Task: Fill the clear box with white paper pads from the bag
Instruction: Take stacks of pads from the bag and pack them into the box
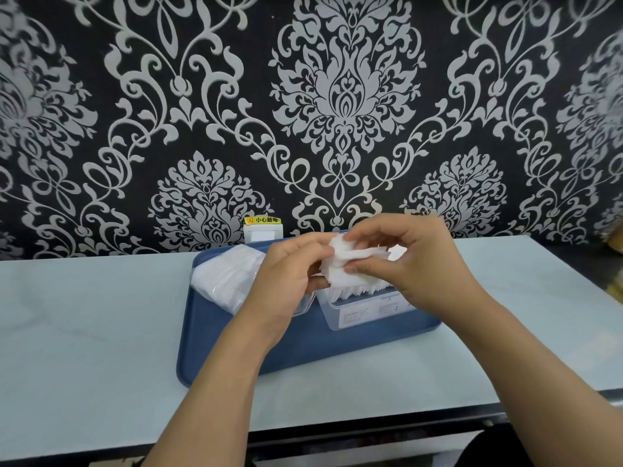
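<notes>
Pinching white pads [350,264], both hands' fingers [362,266]

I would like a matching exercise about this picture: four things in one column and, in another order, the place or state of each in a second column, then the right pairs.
Things:
1. bag
2. clear box
3. blue tray
4. small stack of pads

Places or states:
A. lies on the pale table and carries the bag and the box
B. held between the left hand and the right hand
C. on the left part of the tray
D. on the right part of the tray, with pads standing inside

Pairs: 1-C, 2-D, 3-A, 4-B
</notes>
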A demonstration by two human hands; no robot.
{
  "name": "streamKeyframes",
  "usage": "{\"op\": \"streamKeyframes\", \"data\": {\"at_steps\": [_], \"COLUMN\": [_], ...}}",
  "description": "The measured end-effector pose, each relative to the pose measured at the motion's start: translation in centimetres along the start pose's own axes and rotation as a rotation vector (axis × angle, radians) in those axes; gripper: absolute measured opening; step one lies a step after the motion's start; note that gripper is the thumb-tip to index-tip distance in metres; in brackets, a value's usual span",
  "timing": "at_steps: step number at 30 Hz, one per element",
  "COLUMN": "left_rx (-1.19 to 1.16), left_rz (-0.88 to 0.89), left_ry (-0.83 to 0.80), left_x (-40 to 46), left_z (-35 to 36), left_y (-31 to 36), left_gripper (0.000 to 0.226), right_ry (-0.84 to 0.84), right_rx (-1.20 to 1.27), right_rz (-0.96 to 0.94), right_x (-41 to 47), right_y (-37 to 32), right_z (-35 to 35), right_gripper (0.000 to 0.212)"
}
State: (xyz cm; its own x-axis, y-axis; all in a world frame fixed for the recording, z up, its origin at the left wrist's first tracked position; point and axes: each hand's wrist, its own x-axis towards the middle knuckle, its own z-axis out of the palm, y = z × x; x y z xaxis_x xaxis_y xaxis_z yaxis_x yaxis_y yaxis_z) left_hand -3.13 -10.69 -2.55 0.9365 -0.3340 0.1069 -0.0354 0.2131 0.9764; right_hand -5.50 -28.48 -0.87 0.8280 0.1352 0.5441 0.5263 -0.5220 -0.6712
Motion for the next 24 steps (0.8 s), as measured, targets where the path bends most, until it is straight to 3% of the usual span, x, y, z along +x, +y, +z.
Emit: {"op": "streamKeyframes", "data": {"at_steps": [5, 14, 24], "left_rx": [-0.021, -0.043, -0.168], "left_rz": [0.003, -0.03, -0.095], "left_ry": [0.021, 0.034, 0.061], "left_x": [0.05, 0.18, 0.34], "left_z": [-0.14, -0.05, 0.1], "left_y": [-0.01, -0.03, -0.09], "left_gripper": [0.041, 0.035, 0.027], "right_ry": [0.024, 0.046, 0.196], "right_rx": [-0.092, -0.108, -0.157], "right_rz": [-0.092, -0.079, -0.108], "right_x": [0.13, 0.11, -0.03], "right_y": [-0.01, 0.05, -0.05], "right_z": [0.15, 0.25, 0.55], "right_gripper": [0.032, 0.024, 0.021]}}
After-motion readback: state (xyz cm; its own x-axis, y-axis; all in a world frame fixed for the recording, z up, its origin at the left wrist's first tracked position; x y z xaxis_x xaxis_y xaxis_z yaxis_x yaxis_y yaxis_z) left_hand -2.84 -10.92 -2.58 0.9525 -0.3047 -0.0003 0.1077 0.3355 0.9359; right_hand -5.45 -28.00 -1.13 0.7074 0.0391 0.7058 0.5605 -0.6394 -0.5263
